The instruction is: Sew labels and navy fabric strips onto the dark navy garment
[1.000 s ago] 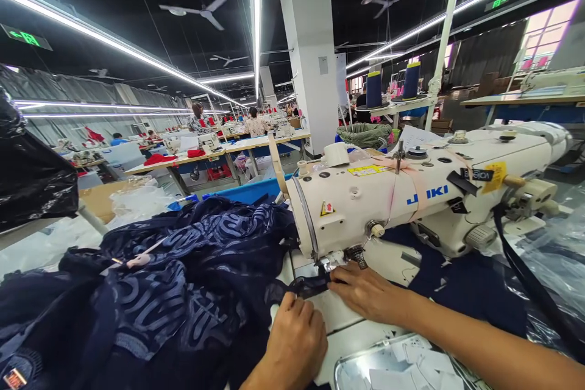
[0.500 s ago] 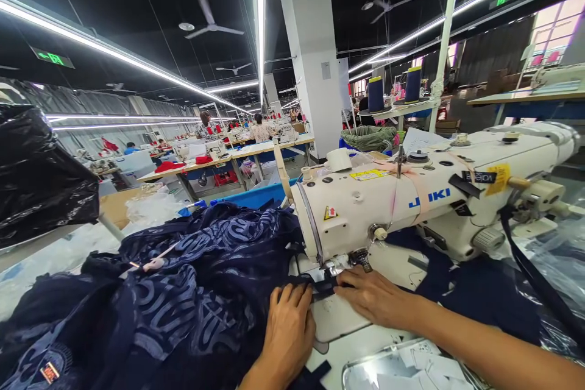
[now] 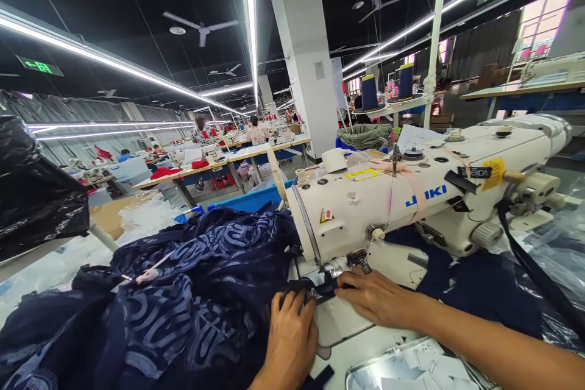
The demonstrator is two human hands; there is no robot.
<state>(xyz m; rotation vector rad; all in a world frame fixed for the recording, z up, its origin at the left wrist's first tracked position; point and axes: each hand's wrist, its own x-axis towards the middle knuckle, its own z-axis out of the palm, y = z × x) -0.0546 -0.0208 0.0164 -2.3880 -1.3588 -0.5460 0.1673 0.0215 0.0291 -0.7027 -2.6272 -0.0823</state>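
A white sewing machine (image 3: 356,207) stands before me with a narrow navy strip of fabric (image 3: 325,288) under its presser foot (image 3: 336,267). To the left of the foot, my left hand (image 3: 291,329) has its fingers curled over the fabric's edge, gripping it. My right hand (image 3: 381,300) sits right of the foot, its fingers closed on the strip close to the needle area. Fingertips of both hands are partly hidden by cloth. A big heap of navy lace garment (image 3: 183,317) joins the work on the left.
Beside my right forearm is a metal tray (image 3: 365,372) of white labels. More navy cloth (image 3: 489,298) lies behind the arm. Thread cones (image 3: 369,92) stand on a rack. A black plastic bag (image 3: 41,195) hangs at left, and a blue bin (image 3: 247,196) sits behind the machine.
The view has turned slightly, so the surroundings sit a little further left. Cloth at my left fingertips is bunched up more. Both hands stay at the presser foot.
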